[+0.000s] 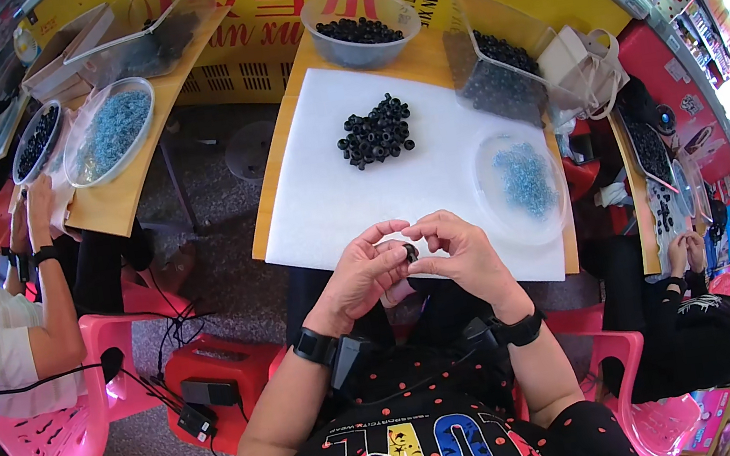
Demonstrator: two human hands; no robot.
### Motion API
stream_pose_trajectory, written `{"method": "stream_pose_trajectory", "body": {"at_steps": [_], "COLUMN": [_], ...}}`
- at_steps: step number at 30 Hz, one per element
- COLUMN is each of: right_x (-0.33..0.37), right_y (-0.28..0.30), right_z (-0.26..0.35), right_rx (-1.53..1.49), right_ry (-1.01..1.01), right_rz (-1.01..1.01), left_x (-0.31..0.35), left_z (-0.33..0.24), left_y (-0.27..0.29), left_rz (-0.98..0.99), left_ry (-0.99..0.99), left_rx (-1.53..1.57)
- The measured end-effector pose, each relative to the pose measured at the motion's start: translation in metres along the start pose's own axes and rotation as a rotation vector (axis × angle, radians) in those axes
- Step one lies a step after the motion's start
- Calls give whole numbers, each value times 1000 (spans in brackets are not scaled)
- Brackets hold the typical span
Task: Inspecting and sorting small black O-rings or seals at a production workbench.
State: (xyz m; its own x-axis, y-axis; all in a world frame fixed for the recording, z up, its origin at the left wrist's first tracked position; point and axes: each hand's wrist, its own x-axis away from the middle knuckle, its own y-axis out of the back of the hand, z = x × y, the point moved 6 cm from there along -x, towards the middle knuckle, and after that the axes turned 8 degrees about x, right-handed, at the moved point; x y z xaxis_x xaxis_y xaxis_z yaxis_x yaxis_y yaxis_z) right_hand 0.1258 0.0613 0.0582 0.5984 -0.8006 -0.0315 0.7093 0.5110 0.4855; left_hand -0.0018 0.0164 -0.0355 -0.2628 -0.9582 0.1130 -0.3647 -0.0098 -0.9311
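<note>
Both my hands meet over the near edge of a white sheet [324, 206] on the table. Between the fingertips of my left hand [362, 271] is a small round black part [410, 252], like those in the pile. My right hand [457, 254] pinches at the same spot, its thumb and forefinger closed; any small piece in it is too small to make out. A loose pile of black round parts [375, 132] lies farther up the sheet. To the right, a clear shallow dish [492, 209] holds many small pale-blue pieces [525, 180].
At the far edge stands a translucent bowl [329, 49] of black parts. A clear plastic bin [470, 14] with more sits at the far right, beside a white bag [582, 68]. People work at tables on both sides. Pink chairs [48, 445] and a red stool [214, 383] flank me.
</note>
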Motion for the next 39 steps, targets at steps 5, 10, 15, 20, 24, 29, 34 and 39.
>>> {"method": "stream_pose_trajectory", "body": {"at_steps": [5, 10, 15, 20, 24, 29, 34, 39], "right_x": [4, 6, 10, 8, -9, -87, -143, -139], "right_y": [-7, -3, -5, -9, 23, 157, 263, 153], "right_z": [-8, 6, 5, -7, -13, 10, -14, -18], "right_rx": [-132, 63, 67, 31, -143, -266, 92, 366], "right_ry": [-54, 76, 27, 2, -34, 95, 66, 74], "right_rz": [159, 112, 52, 54, 31, -293, -729, -542], "left_x": [2, 3, 0, -1, -3, -3, -7, -7], "left_z": [2, 7, 8, 10, 8, -4, -7, -10], "left_y": [-4, -9, -4, -1, -12, -3, 4, 17], "left_rz": [56, 86, 42, 1, 3, -82, -92, -153], "left_ry": [107, 50, 7, 32, 104, 72, 50, -16], "left_rx": [-33, 36, -10, 3, 3, -32, -39, -30]}}
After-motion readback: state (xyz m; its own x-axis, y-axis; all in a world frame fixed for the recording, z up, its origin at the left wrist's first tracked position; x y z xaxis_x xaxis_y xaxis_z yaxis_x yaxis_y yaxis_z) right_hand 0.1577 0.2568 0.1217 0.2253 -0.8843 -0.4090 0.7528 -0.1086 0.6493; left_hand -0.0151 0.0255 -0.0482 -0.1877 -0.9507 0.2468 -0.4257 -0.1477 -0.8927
